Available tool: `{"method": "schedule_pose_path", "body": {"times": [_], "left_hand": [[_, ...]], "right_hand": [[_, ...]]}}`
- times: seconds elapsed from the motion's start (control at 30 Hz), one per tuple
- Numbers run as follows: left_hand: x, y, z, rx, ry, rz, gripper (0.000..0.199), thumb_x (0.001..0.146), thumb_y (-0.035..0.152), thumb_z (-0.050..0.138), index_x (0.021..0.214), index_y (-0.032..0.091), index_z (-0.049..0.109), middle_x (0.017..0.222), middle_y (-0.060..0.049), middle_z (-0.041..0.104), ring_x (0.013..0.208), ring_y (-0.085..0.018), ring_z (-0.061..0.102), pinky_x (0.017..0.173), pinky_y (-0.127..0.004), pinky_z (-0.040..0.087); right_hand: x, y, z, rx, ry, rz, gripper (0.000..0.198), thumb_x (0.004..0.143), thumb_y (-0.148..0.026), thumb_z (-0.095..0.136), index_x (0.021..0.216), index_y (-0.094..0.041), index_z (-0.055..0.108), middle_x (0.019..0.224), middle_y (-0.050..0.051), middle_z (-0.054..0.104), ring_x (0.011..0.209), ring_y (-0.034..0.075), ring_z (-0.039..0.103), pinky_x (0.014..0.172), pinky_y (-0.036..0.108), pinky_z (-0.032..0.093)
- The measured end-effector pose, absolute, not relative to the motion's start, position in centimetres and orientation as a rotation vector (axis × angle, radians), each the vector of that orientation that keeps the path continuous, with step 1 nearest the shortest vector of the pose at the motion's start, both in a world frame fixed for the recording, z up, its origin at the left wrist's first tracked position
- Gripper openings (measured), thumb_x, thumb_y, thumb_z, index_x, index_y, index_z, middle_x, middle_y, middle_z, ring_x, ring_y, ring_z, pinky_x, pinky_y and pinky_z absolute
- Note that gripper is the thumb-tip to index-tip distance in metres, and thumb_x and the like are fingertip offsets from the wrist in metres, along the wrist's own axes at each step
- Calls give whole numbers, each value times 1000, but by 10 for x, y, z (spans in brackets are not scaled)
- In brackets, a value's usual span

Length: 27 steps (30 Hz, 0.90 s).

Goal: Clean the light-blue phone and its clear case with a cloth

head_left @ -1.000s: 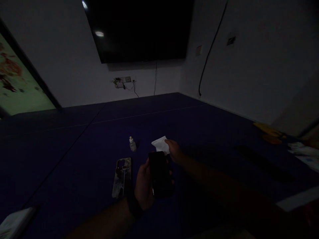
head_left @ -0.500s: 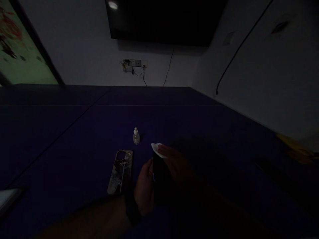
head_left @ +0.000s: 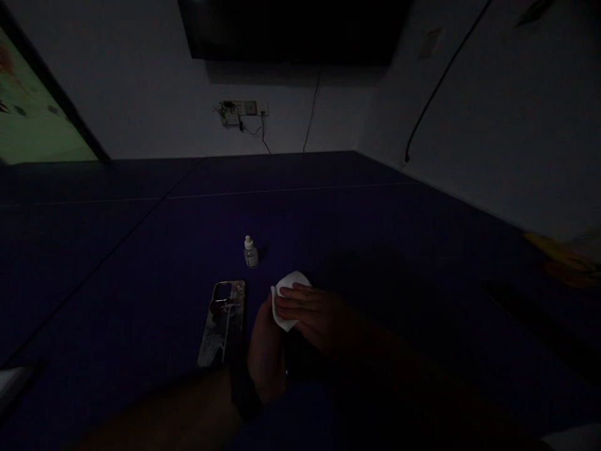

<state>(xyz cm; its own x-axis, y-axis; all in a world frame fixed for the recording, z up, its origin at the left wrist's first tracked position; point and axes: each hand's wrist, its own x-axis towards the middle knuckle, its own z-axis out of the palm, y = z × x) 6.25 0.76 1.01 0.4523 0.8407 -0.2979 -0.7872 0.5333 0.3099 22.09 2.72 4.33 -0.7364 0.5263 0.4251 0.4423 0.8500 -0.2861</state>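
My left hand (head_left: 267, 357), with a dark watch on the wrist, is closed around the left side of a dark phone (head_left: 300, 360). Much of the phone is lost in shadow and under my other hand. A white cloth (head_left: 293, 279), perhaps a tissue, lies over the phone's upper end. My right hand (head_left: 317, 313) presses that cloth down with its fingers laid flat and close together. Left of the hands, a patterned phone case (head_left: 222, 326) rests on the dark blue table (head_left: 154, 263). Beyond it stands a small clear bottle (head_left: 251, 255) with a white dropper-like cap.
A pale-topped object (head_left: 13, 383) sits at the left edge. On the right lie a long dark item (head_left: 521, 313) and something yellow (head_left: 551, 249). A screen (head_left: 300, 31) and wall sockets (head_left: 246, 108) are on the back wall. The room is very dim.
My right hand and the cloth have moved left and a little down over the phone, and the cloth now spreads wider. The phone's upper end is now covered. The view has shifted slightly.
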Motion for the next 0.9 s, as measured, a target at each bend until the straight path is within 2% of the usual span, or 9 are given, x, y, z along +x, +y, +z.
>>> {"method": "schedule_pose_path", "body": {"times": [0.2,0.33,0.5,0.63,0.7,0.77,0.83,0.9], "left_hand": [[65,8,13,146,412,1003,47,99,51,54,128,18,70,109,-11,75,102,-26,71,92,-37,58],[66,6,16,153,411,992,57,96,59,56,132,17,68,111,-13,74,105,-29,71,95,-40,57],[67,5,17,163,420,969,61,97,62,54,142,22,62,121,-12,73,115,-31,69,100,-45,54],[64,4,22,170,424,964,61,99,61,52,143,19,61,120,-13,73,109,-30,70,100,-44,54],[61,1,29,196,436,929,62,99,62,50,145,22,59,121,-12,73,107,-30,71,100,-46,54],[58,-2,37,227,456,893,59,100,61,49,148,27,55,123,-11,72,107,-30,71,98,-47,54],[56,-6,43,239,469,883,58,101,61,48,150,30,53,124,-10,72,104,-29,72,96,-47,55],[55,-7,46,237,474,888,61,100,65,47,150,30,52,122,-11,72,101,-28,73,93,-46,55]], "right_hand": [[225,31,42,-826,-2457,254,44,105,-17,43,145,-12,61,151,15,60,148,26,50,127,47,39],[230,28,41,-672,-2516,391,43,108,-20,39,144,-15,63,149,12,63,147,21,51,128,42,38],[229,30,38,-825,-2416,346,45,109,-22,37,147,-13,59,153,15,58,151,23,46,128,50,35],[227,27,38,-674,-2480,481,42,109,-24,37,140,-17,66,147,10,65,146,19,53,128,44,36],[236,25,41,-763,-2333,586,41,109,-31,39,134,-22,71,142,7,69,141,20,58,126,44,39],[247,25,43,-1007,-2031,663,43,108,-42,41,128,-24,75,134,6,74,131,24,66,117,45,49],[255,27,44,-1281,-1664,695,51,104,-54,44,114,-20,80,111,8,82,106,29,77,94,43,62],[255,29,44,-1448,-1410,692,58,99,-62,46,98,-16,82,87,7,81,82,29,77,72,39,63]]}}
